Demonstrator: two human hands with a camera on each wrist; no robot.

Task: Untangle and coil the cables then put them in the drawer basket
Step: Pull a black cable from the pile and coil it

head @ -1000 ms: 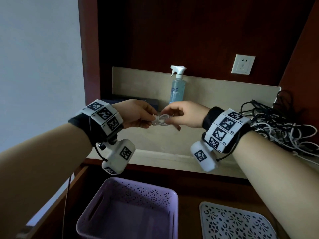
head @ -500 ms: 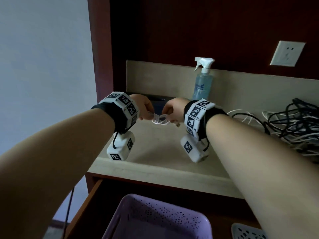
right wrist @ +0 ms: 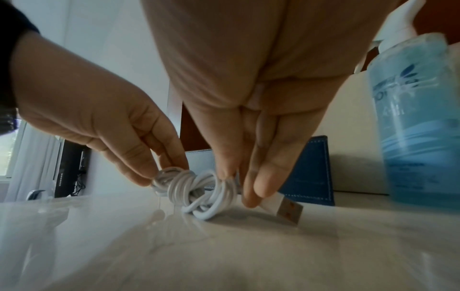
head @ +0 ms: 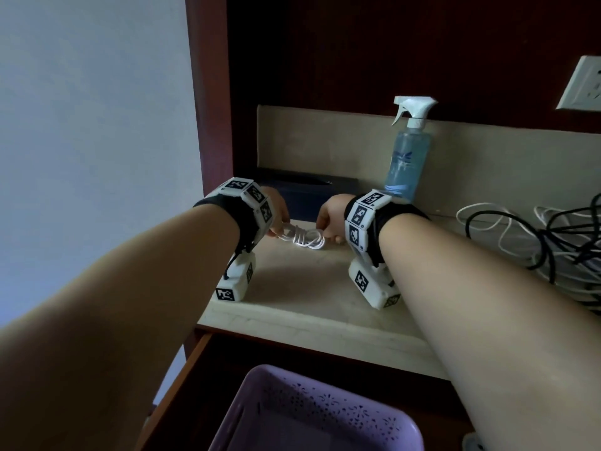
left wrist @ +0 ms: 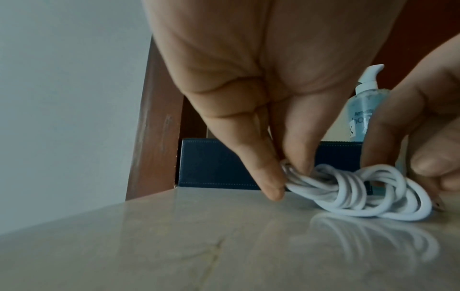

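Both hands, left (head: 278, 211) and right (head: 330, 216), pinch one coiled cable (head: 304, 237) at countertop's (head: 292, 307) back-left corner, basket (head: 325, 415) looks empty, tangle (head: 553, 242) at right edge left

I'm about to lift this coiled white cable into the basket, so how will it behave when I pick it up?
The white cable bundle is thin and wrapped round its own middle, so it will probably lift as one light lump. Its USB plug sticks out free and may dangle. The end loops look loose; they could flop or spring open.

Two hands (head: 279, 209); one coiled cable (head: 304, 237); one spray bottle (head: 406, 157); one basket (head: 292, 388).
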